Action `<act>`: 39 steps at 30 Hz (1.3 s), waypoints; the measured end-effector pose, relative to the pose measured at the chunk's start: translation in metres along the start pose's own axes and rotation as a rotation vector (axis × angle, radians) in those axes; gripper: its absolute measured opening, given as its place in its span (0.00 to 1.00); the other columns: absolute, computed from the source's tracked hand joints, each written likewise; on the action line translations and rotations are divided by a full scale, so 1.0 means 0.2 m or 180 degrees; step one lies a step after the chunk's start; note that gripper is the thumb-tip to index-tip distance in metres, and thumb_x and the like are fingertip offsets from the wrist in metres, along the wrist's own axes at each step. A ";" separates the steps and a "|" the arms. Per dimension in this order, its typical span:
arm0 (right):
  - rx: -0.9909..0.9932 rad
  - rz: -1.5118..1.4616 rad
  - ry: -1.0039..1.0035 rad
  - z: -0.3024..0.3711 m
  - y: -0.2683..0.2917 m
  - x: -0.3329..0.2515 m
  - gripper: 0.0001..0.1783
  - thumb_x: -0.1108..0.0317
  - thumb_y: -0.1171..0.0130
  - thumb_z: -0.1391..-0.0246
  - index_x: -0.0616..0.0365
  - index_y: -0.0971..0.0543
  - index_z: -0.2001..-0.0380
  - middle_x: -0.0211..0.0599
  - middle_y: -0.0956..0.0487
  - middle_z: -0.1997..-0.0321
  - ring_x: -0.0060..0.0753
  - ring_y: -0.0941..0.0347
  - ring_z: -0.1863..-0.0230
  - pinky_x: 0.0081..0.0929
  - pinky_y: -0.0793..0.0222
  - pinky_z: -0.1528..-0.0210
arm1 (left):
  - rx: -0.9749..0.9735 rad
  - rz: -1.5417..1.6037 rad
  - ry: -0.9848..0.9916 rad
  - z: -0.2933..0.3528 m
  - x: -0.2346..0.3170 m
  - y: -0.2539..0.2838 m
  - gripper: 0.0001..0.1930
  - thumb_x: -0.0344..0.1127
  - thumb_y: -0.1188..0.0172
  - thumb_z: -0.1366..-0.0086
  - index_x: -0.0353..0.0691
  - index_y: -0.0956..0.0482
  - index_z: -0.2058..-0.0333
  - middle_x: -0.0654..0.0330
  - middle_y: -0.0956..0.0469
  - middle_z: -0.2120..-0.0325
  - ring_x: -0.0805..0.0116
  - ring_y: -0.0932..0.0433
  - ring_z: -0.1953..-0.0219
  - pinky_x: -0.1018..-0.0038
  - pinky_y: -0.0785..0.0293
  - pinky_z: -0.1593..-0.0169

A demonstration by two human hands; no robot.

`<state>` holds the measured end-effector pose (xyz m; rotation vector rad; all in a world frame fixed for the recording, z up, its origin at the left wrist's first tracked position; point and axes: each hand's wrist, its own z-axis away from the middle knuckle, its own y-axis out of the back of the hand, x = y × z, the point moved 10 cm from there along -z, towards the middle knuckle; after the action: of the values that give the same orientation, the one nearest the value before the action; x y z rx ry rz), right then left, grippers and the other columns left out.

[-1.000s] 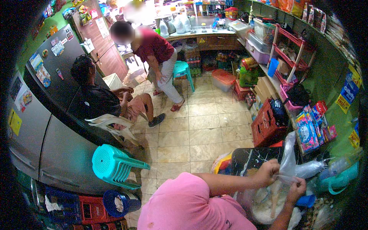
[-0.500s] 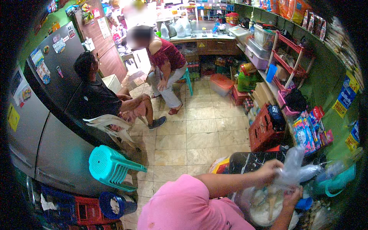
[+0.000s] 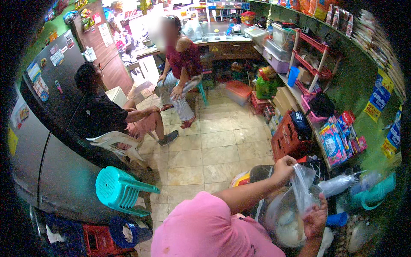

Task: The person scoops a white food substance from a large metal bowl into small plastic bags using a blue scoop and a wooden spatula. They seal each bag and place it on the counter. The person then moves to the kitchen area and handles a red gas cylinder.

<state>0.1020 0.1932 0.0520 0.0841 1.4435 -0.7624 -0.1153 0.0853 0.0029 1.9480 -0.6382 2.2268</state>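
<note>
— What have your hands got, seen from the head camera?

— My left hand (image 3: 283, 168) pinches the top of a clear plastic bag (image 3: 302, 188), fingers closed on it. My right hand (image 3: 316, 217) grips its lower part, just above the basin (image 3: 278, 214) of white grains.

— Which step is that?

— Opening the bag, I judge. Next calls for spreading its mouth wide over the basin, near the red crate (image 3: 286, 141).

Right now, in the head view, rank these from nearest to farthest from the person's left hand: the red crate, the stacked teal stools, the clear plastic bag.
1. Clear plastic bag, held by the left hand.
2. Red crate, just above, by the shelves.
3. Teal stools, far left, beside the fridge.
</note>
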 end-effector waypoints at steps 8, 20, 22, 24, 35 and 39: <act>0.0960 0.4417 0.2068 0.03 0.12 -0.28 0.02 0.80 0.45 0.57 0.68 0.26 0.76 0.36 0.33 0.74 0.33 0.34 0.70 0.28 0.37 0.63 | -0.1488 0.0833 0.0949 0.32 0.02 -0.38 0.07 0.31 0.41 0.44 0.37 0.26 0.67 0.63 0.28 0.80 0.75 0.31 0.82 0.75 0.35 0.81; 0.0200 0.4856 0.1890 0.10 -0.12 -0.20 0.19 0.83 0.56 0.55 0.71 0.31 0.56 0.54 0.34 0.47 0.56 0.38 0.45 0.39 0.44 0.40 | -0.0505 -0.2611 -0.2749 0.34 0.44 -0.25 0.15 0.29 0.43 0.53 0.43 0.28 0.63 0.57 0.31 0.72 0.54 0.25 0.73 0.62 0.27 0.71; 0.0537 0.5622 0.1707 0.09 -0.14 -0.20 0.26 0.85 0.58 0.57 0.69 0.34 0.49 0.57 0.38 0.43 0.56 0.41 0.41 0.41 0.46 0.39 | -0.0445 -0.2671 -0.2928 0.33 0.43 -0.24 0.16 0.28 0.45 0.53 0.42 0.28 0.62 0.56 0.31 0.71 0.55 0.25 0.71 0.63 0.26 0.71; 0.0748 0.5629 0.1580 0.07 -0.14 -0.22 0.35 0.88 0.59 0.61 0.66 0.42 0.42 0.59 0.44 0.39 0.57 0.44 0.39 0.42 0.50 0.36 | -0.0640 -0.2686 -0.3016 0.34 0.40 -0.26 0.18 0.27 0.45 0.53 0.42 0.29 0.59 0.54 0.30 0.67 0.54 0.25 0.68 0.64 0.25 0.69; 0.1128 0.4797 0.1250 0.00 0.06 -0.24 0.52 0.83 0.41 0.68 0.60 0.52 0.36 0.57 0.43 0.38 0.57 0.42 0.40 0.40 0.45 0.39 | -0.2185 -0.2869 -0.3771 0.64 0.31 -0.42 0.36 0.26 0.46 0.49 0.63 0.40 0.41 0.50 0.34 0.52 0.52 0.26 0.59 0.64 0.23 0.64; 0.1138 0.4810 0.1198 -0.01 0.14 -0.27 0.43 0.78 0.38 0.66 0.63 0.40 0.41 0.56 0.38 0.43 0.57 0.38 0.44 0.39 0.41 0.42 | -0.2867 -0.3200 -0.4059 0.68 0.23 -0.43 0.32 0.32 0.43 0.49 0.61 0.38 0.44 0.49 0.33 0.53 0.53 0.24 0.63 0.62 0.23 0.69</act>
<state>0.1186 0.2374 0.0893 1.4642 1.1269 0.3012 0.0322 0.1034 0.0804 2.0867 -0.4000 -0.0486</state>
